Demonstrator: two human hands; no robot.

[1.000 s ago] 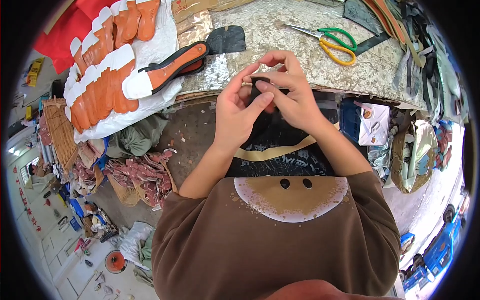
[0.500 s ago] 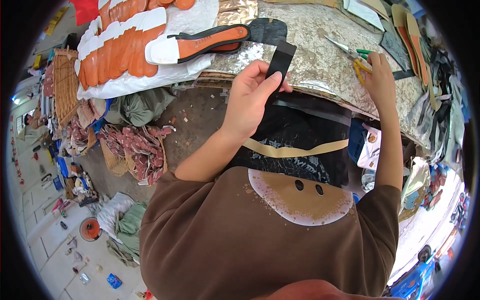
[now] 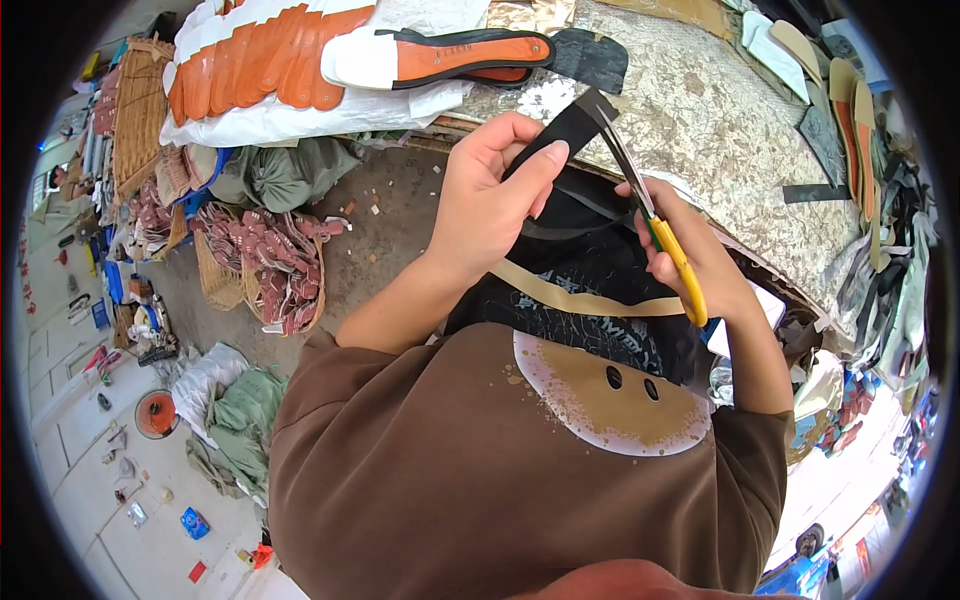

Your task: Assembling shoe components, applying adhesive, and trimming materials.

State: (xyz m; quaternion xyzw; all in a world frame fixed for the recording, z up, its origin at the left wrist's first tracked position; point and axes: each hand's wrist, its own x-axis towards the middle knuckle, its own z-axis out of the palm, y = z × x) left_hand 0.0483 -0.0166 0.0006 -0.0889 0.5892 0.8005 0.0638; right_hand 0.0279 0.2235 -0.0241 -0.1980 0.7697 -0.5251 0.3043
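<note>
By table [image 3: 725,110] edge, black strip [image 3: 578,122] pinched in left hand [image 3: 488,205], free end jutting from grip tableward, lower part hidden. Scissors [image 3: 668,243] gripped in right hand [image 3: 715,262] by same edge; blade contact with strip unclear.

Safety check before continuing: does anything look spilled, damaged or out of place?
Small scraps lie scattered on the floor, left of the left hand, like stray litter; the tabletop looks patchy, as if worn.
</note>
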